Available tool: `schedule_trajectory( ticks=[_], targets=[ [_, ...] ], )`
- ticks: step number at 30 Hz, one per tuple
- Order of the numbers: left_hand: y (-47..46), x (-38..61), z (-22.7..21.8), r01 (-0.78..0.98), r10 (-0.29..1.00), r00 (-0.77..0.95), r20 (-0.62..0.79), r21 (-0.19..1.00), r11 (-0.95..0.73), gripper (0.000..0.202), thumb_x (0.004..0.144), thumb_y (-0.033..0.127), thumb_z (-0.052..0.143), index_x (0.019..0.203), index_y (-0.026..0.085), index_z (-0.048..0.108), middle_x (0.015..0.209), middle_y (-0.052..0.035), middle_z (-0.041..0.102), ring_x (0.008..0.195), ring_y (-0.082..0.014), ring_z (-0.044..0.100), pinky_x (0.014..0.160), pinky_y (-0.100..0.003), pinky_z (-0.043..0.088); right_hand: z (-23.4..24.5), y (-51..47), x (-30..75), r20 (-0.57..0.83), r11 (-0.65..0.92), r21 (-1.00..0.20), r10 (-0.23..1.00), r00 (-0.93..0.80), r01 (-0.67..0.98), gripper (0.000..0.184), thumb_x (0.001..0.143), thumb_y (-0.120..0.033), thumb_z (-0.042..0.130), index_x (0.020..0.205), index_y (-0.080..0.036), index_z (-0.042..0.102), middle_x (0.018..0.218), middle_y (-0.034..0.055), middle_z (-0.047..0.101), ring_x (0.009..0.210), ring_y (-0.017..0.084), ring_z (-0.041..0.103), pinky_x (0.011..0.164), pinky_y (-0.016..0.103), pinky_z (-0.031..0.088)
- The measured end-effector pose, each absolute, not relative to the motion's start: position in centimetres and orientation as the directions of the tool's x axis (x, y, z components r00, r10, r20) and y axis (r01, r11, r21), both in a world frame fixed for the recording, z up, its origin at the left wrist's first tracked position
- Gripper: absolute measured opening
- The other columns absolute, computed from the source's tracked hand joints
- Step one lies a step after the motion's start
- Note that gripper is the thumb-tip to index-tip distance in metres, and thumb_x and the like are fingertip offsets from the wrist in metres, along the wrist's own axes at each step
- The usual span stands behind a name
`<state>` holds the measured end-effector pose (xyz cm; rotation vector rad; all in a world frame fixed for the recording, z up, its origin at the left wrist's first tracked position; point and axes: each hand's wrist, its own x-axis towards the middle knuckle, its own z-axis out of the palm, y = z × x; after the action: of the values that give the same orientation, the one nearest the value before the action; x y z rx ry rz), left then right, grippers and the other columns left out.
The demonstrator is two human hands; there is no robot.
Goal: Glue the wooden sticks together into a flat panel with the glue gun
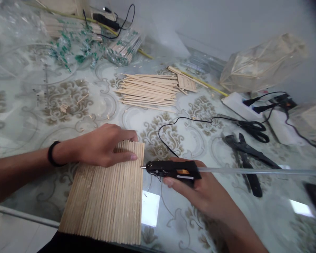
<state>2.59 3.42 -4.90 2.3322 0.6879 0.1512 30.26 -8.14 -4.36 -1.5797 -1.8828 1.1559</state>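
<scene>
A panel of thin wooden sticks (116, 200) laid side by side tilts at the table's near edge. My left hand (105, 146) grips its far end, thumb lying across the top and fingers curled over the edge, partly hidden. My right hand (202, 189) is wrapped round a black hot glue gun (171, 169). The gun's metal nozzle points left, at or very near the panel's right-hand stick; whether it touches, I cannot tell. A long translucent glue stick (258, 171) sticks out of the gun's back toward the right.
Loose wooden sticks (150, 89) lie beyond my hands, beside a small stick square (186, 82). Pliers (244, 154), scissors (254, 130) and a power strip (239, 107) with cords are at right. Packaged sticks (125, 47) and a plastic-wrapped frame (263, 63) stand behind.
</scene>
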Motion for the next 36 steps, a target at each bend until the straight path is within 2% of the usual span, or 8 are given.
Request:
schedule_trajectory(
  ticks=[7, 11, 16, 23, 28, 31, 33, 36],
  targets=[
    [3.44, 2.46, -5.13, 0.397, 0.500, 0.865, -0.039, 0.662, -0.636, 0.033, 0.101, 0.050, 0.054, 0.107, 0.019, 0.066, 0.086, -0.0027, 0.071, 0.076, -0.0190, 0.066, 0.073, -0.030, 0.042, -4.61, -7.89, 30.13, -0.170, 0.014, -0.820, 0.949, -0.266, 0.573, 0.014, 0.093, -0.038, 0.072, 0.093, -0.025, 0.074, 0.080, -0.0015, 0.075, 0.071, 0.019, 0.071, 0.066, 0.027, 0.056],
    [3.49, 2.49, -5.18, 0.387, 0.490, 0.871, -0.035, 0.665, -0.639, 0.032, 0.101, 0.050, 0.056, 0.108, 0.020, 0.067, 0.089, -0.0021, 0.072, 0.078, -0.0185, 0.067, 0.073, -0.029, 0.042, -4.57, -7.70, 29.83, -0.150, 0.018, -0.832, 0.955, -0.255, 0.555, 0.015, 0.094, -0.040, 0.071, 0.092, -0.026, 0.074, 0.076, -0.0026, 0.074, 0.069, 0.018, 0.071, 0.065, 0.027, 0.054],
    [3.42, 2.42, -5.13, 0.405, 0.493, 0.869, -0.052, 0.647, -0.646, 0.032, 0.100, 0.049, 0.057, 0.108, 0.021, 0.068, 0.084, -0.0014, 0.071, 0.076, -0.0188, 0.066, 0.073, -0.029, 0.041, -4.29, -7.44, 29.56, -0.162, -0.001, -0.828, 0.958, -0.236, 0.561, 0.014, 0.094, -0.037, 0.070, 0.090, -0.025, 0.075, 0.073, -0.0024, 0.075, 0.068, 0.018, 0.072, 0.067, 0.028, 0.055],
    [3.46, 2.40, -5.20, 0.407, 0.492, 0.869, -0.058, 0.649, -0.643, 0.034, 0.101, 0.051, 0.056, 0.110, 0.021, 0.068, 0.085, -0.0015, 0.070, 0.077, -0.0188, 0.066, 0.074, -0.030, 0.041, -4.73, -7.67, 29.50, -0.195, -0.049, -0.821, 0.960, -0.200, 0.568, 0.028, 0.097, -0.041, 0.065, 0.077, -0.023, 0.070, 0.061, -0.0028, 0.069, 0.057, 0.016, 0.068, 0.057, 0.026, 0.053],
    [3.50, 2.40, -5.27, 0.406, 0.487, 0.871, -0.062, 0.648, -0.644, 0.035, 0.101, 0.052, 0.054, 0.107, 0.020, 0.067, 0.083, -0.0016, 0.069, 0.076, -0.0190, 0.065, 0.073, -0.030, 0.041, -4.81, -7.78, 29.55, -0.155, 0.004, -0.818, 0.961, -0.227, 0.575, 0.023, 0.099, -0.040, 0.063, 0.087, -0.024, 0.074, 0.064, -0.0036, 0.069, 0.060, 0.016, 0.066, 0.060, 0.026, 0.052],
    [3.50, 2.43, -5.28, 0.410, 0.488, 0.870, -0.065, 0.645, -0.645, 0.035, 0.101, 0.052, 0.054, 0.107, 0.020, 0.067, 0.084, -0.0014, 0.069, 0.076, -0.0189, 0.065, 0.073, -0.030, 0.041, -4.54, -7.63, 29.63, -0.143, 0.033, -0.819, 0.955, -0.260, 0.573, 0.022, 0.099, -0.038, 0.064, 0.083, -0.025, 0.073, 0.064, -0.0040, 0.069, 0.062, 0.017, 0.066, 0.064, 0.027, 0.052],
    [3.49, 2.47, -5.27, 0.415, 0.492, 0.868, -0.067, 0.640, -0.647, 0.035, 0.101, 0.052, 0.054, 0.107, 0.020, 0.067, 0.083, -0.0014, 0.068, 0.076, -0.0189, 0.065, 0.073, -0.030, 0.040, -4.32, -7.55, 29.66, -0.144, 0.039, -0.825, 0.950, -0.277, 0.563, 0.022, 0.098, -0.037, 0.065, 0.081, -0.025, 0.071, 0.069, -0.0035, 0.072, 0.066, 0.017, 0.067, 0.067, 0.028, 0.053],
    [3.48, 2.54, -5.24, 0.422, 0.494, 0.866, -0.073, 0.635, -0.647, 0.034, 0.101, 0.051, 0.054, 0.105, 0.020, 0.067, 0.081, -0.0015, 0.068, 0.076, -0.0191, 0.064, 0.073, -0.030, 0.040, -4.08, -7.50, 29.68, -0.159, 0.025, -0.839, 0.944, -0.289, 0.543, 0.015, 0.098, -0.036, 0.067, 0.091, -0.025, 0.074, 0.086, -0.0022, 0.078, 0.075, 0.018, 0.071, 0.072, 0.028, 0.054]
  ],
)
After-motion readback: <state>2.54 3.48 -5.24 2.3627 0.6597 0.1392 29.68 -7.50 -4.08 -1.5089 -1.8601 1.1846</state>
